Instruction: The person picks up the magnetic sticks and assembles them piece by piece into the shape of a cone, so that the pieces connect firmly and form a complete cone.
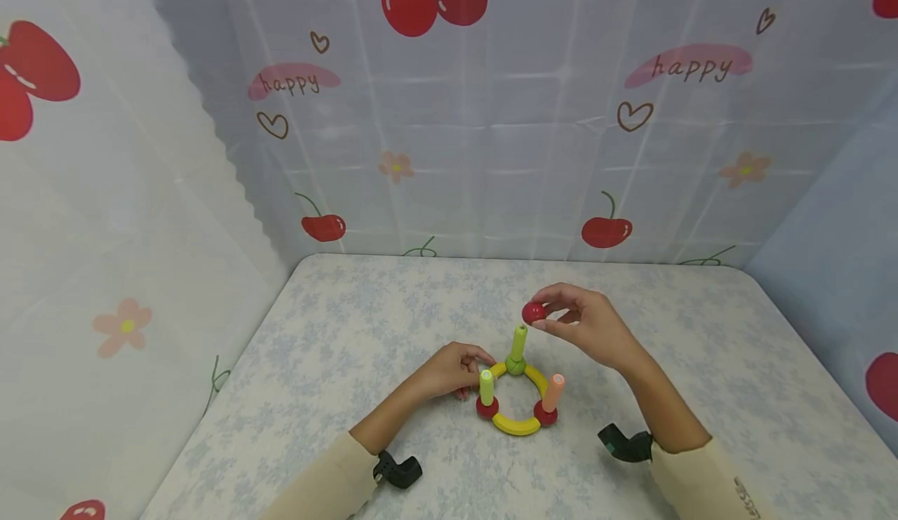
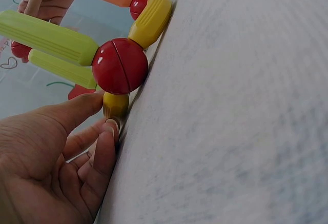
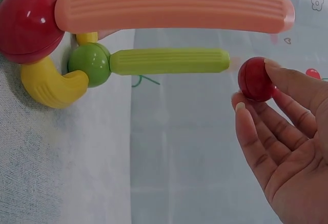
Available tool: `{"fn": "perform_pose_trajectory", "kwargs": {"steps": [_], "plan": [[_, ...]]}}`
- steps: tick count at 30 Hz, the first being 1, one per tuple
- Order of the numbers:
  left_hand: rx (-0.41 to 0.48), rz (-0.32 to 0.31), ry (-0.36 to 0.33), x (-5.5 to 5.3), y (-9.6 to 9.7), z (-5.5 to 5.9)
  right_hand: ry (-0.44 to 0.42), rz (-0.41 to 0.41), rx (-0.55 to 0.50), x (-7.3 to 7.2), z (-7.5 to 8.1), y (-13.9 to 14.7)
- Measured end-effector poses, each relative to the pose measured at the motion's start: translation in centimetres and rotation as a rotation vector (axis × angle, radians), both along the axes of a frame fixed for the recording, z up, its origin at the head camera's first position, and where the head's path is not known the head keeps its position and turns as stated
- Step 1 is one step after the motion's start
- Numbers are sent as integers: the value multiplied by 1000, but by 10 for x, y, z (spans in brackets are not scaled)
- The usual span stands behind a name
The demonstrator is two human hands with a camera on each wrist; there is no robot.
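On the table lies a ring of curved yellow rods (image 1: 516, 426) joined by two red balls (image 1: 487, 407) and a green ball (image 1: 515, 365). Straight rods rise from these balls: two light green ones (image 1: 519, 343) and an orange one (image 1: 553, 393). My left hand (image 1: 449, 370) pinches the left curved yellow rod (image 2: 116, 104), just beyond the near-left red ball (image 2: 120, 66). Between thumb and fingertips, my right hand (image 1: 588, 325) holds a loose red ball (image 3: 256, 79). That ball is close over the tip of the far green rod (image 3: 170, 61), with a small gap showing in the right wrist view.
The pale blue patterned table (image 1: 379, 302) extends around the ring. Behind it hangs a curtain (image 1: 477, 130) printed with cherries and hearts, and similar sheets hang at both sides. Black wrist mounts (image 1: 398, 471) sit at both sleeves.
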State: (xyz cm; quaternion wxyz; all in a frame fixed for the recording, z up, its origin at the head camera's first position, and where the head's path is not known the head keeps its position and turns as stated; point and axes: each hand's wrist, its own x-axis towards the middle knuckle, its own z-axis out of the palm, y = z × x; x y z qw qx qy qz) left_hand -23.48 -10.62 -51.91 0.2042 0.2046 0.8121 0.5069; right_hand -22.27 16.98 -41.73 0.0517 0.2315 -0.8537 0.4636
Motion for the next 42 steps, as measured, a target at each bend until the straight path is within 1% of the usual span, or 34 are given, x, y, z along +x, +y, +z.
{"fn": "perform_pose_trajectory", "kwargs": {"steps": [7, 17, 20, 23, 26, 28, 32, 34, 36, 39, 42], "plan": [[-4, -5, 15, 0, 0, 1, 10, 1, 13, 2, -2, -5], [-1, -17, 10, -1, 0, 1, 22, 15, 30, 3, -4, -8], [2, -35, 4, -3, -2, 3, 19, 20, 33, 2, -4, -8], [2, -60, 3, -7, -8, 10, 13, 37, 31, 1, -3, -7], [-21, -103, 26, -12, -18, 20, 2, 56, 16, 1, -1, -7], [-35, -153, 47, -16, -26, 28, -7, 64, 8, 1, 1, -7], [-66, -306, 79, -19, -39, 44, -21, 72, 4, 0, 2, -6], [-63, -381, 85, -19, -42, 50, -24, 68, 8, 0, 1, -6], [-46, -433, 96, -18, -43, 55, -29, 62, 8, 0, 1, -5], [-9, -469, 120, -15, -40, 58, -35, 55, 11, 0, 0, -4], [13, -467, 145, -12, -35, 58, -39, 53, 13, -1, -2, -4]]}}
